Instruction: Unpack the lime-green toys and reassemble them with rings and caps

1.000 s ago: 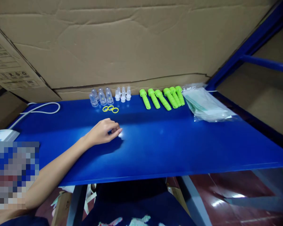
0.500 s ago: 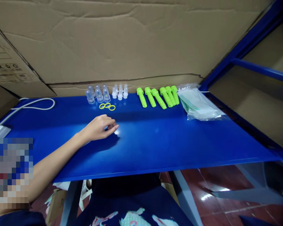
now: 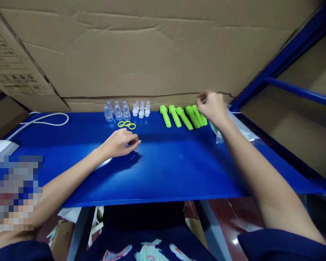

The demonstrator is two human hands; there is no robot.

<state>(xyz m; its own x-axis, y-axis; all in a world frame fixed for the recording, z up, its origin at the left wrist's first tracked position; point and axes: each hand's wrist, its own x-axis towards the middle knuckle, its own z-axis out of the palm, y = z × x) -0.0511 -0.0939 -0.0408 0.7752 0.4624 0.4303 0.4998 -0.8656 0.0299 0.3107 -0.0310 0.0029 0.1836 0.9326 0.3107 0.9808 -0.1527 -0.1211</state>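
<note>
My left hand (image 3: 121,143) rests on the blue table (image 3: 165,166), fingers curled together; what they hold, if anything, is hidden. My right hand (image 3: 211,106) hovers over the right end of a row of several bright green plastic handles (image 3: 179,116) at the table's back, fingers bent in a loose pinch with nothing seen in them. Left of the handles stand several small white nozzles (image 3: 141,108) and several clear caps (image 3: 116,110). Three yellow rings (image 3: 126,125) lie in front of the caps.
A clear plastic bag (image 3: 243,128) lies at the back right, partly behind my right arm. A white cable (image 3: 47,121) and a white device (image 3: 1,148) sit at the left. Cardboard (image 3: 152,50) walls the back. A blue shelf frame (image 3: 288,50) rises on the right.
My right arm has come into view and reached to the green handles at the back. My left hand has stayed in place on the table.
</note>
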